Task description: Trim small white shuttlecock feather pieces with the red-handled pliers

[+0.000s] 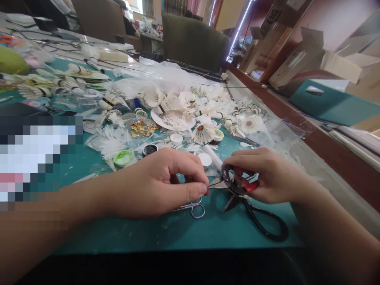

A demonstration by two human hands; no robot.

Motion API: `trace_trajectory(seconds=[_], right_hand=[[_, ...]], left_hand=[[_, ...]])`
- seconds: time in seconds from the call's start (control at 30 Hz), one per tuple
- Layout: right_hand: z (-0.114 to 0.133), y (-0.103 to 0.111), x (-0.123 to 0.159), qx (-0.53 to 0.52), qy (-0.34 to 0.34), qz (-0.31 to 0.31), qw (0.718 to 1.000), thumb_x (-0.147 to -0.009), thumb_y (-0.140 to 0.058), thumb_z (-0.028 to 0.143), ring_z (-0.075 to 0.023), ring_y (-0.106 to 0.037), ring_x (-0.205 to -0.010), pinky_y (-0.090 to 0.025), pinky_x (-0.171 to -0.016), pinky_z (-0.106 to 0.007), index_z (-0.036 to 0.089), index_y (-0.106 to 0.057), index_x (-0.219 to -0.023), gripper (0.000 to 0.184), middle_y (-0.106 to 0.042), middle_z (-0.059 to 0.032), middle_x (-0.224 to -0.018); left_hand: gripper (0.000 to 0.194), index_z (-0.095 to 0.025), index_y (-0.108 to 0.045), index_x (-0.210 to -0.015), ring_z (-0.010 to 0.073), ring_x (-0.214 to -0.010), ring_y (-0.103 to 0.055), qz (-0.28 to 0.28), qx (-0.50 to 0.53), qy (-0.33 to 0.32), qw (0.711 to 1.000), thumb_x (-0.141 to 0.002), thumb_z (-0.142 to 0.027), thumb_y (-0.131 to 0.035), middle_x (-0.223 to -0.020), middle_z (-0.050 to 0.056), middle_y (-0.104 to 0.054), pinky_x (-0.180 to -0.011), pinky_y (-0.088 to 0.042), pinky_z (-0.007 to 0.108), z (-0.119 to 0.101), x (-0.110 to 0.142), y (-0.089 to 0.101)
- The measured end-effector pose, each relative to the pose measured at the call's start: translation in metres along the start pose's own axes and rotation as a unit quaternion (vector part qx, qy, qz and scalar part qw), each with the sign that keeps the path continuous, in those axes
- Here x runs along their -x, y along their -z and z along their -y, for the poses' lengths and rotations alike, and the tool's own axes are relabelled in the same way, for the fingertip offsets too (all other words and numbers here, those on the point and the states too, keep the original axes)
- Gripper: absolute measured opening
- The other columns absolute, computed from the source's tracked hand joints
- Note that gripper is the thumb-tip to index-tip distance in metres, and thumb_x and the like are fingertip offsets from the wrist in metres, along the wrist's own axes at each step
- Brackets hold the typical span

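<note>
My left hand [160, 184] pinches a thin pale item [207, 185] between thumb and forefinger, too small to identify. My right hand [268, 174] grips red-handled cutters [237, 184], whose metal jaws [215, 182] meet that item at my left fingertips. Small silver scissors [191, 208] lie on the teal mat [118, 233] just below my left hand. Large black-handled scissors [264, 219] rest under my right hand, their blades partly hidden by the cutters.
White feather shuttlecocks [203, 132], loose feathers, a white plate [172, 120] and small lidded pots crowd the mat ahead. A clear plastic bag [276, 130] lies along the right edge. Cardboard boxes [305, 59] and a teal box [332, 103] stand to the right. A seated person [129, 25] is at the back.
</note>
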State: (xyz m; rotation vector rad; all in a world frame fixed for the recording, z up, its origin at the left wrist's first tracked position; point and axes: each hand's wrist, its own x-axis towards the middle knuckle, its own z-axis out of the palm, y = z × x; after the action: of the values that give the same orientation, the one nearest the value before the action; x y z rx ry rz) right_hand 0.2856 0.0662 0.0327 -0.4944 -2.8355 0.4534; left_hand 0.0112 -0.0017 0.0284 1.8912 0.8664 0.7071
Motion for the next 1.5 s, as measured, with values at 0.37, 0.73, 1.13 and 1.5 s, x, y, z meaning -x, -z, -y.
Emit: trace_trajectory(seconds=[0.37,0.73,1.13,1.5], right_hand=[[0.001,0.000,0.002,0.022,0.019,-0.048,0.998,-0.075,-0.058,0.003,-0.0127,-0.055,-0.067,-0.041,-0.061,-0.026,0.020,-0.065,-0.112,0.041,-0.065,0.0008,-0.082],[0.004,-0.007,0.002,0.082,0.024,-0.108,0.990,-0.076,-0.060,0.001,-0.0131,-0.054,-0.065,-0.041,-0.057,-0.027,0.022,-0.063,-0.113,0.043,-0.064,-0.0003,-0.082],[0.007,-0.006,-0.001,0.224,-0.029,-0.285,0.932,-0.084,-0.063,0.010,-0.0207,-0.062,-0.064,-0.050,-0.059,-0.036,0.028,-0.067,-0.112,0.034,-0.063,-0.0013,-0.075],[0.003,-0.011,-0.003,0.221,-0.017,-0.295,0.929,-0.081,-0.063,0.008,-0.0192,-0.059,-0.064,-0.046,-0.058,-0.035,0.028,-0.067,-0.111,0.037,-0.062,-0.0009,-0.076]], left_hand=[[0.015,-0.020,-0.076,-0.078,0.0114,-0.070,-0.062,-0.001,0.036,0.023,0.999,-0.090,-0.020,-0.067,-0.080,-0.001,-0.071,-0.063,-0.048,0.022,0.001,0.000,0.002],[0.015,-0.020,-0.074,-0.071,0.0101,-0.071,-0.060,-0.001,0.160,0.046,0.986,-0.082,-0.013,-0.065,-0.080,-0.002,-0.068,-0.064,-0.050,0.020,0.006,-0.004,0.006],[0.021,-0.017,-0.063,-0.073,0.0215,-0.089,-0.055,0.089,-0.345,-0.199,0.913,-0.092,-0.011,-0.057,-0.098,0.009,-0.063,-0.079,-0.046,0.034,0.017,0.005,-0.017],[0.020,-0.018,-0.072,-0.089,0.0231,-0.091,-0.056,0.103,-0.359,-0.193,0.907,-0.099,-0.016,-0.055,-0.103,0.010,-0.065,-0.084,-0.045,0.037,0.022,0.003,-0.018]])
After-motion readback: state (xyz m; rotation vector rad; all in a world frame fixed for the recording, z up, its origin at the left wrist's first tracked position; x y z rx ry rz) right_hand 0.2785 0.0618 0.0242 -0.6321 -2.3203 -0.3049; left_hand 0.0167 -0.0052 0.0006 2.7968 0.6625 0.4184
